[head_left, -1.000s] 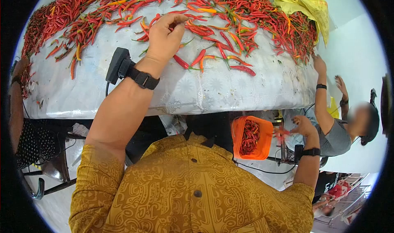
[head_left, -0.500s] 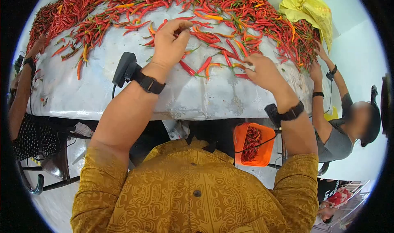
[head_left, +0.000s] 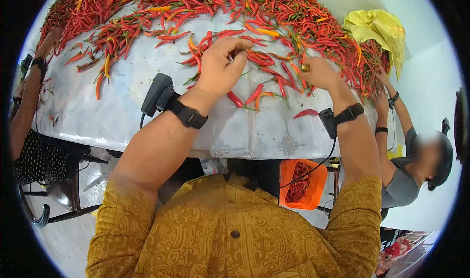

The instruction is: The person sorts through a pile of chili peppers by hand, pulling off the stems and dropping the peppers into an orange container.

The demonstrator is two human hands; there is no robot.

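A wide heap of red chillies, with some orange and green ones, covers the far part of a table under a white cloth. My left hand rests at the heap's near edge, thumb and fingers pinched together on a red chilli. My right hand lies to its right with its fingers curled down into loose chillies; what they hold is hidden. Both wrists carry black bands with small devices. A single red chilli lies near the table's front edge.
An orange basket with chillies stands below the table's front edge on my right. A yellow bag lies at the far right corner. A co-worker's hands reach into the heap at right. Another person's arm is at left.
My right hand came up from the orange basket below the table onto the cloth and moved further into the loose chillies. My left hand stayed pinched at the heap's edge.
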